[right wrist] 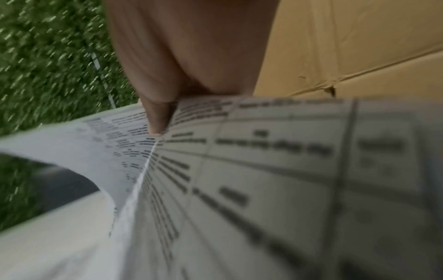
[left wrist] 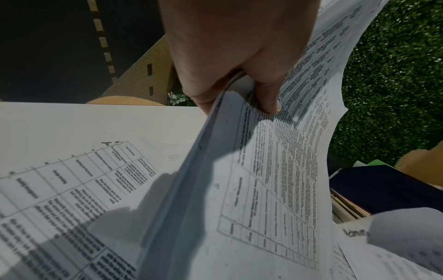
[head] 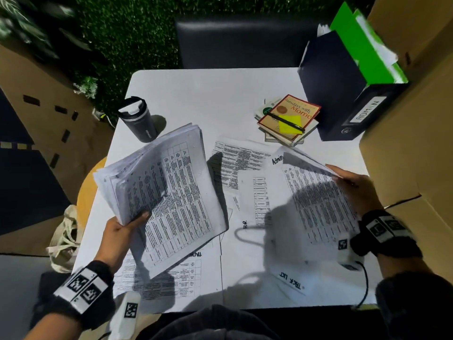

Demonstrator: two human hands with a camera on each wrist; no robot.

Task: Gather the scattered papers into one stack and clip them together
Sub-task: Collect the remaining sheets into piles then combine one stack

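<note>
Printed text on the lifted sheet (right wrist: pixel 263 170) blurs (right wrist view) beyond reading.

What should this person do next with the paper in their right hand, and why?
Probably carry it over onto the stack gripped by the left hand. The right hand pinches a lifted sheet by its edge, and more loose papers still lie on the table.

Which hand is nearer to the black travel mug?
Left. The left hand holds the paper stack just below the travel mug; the right hand pinches a sheet across the table.
</note>
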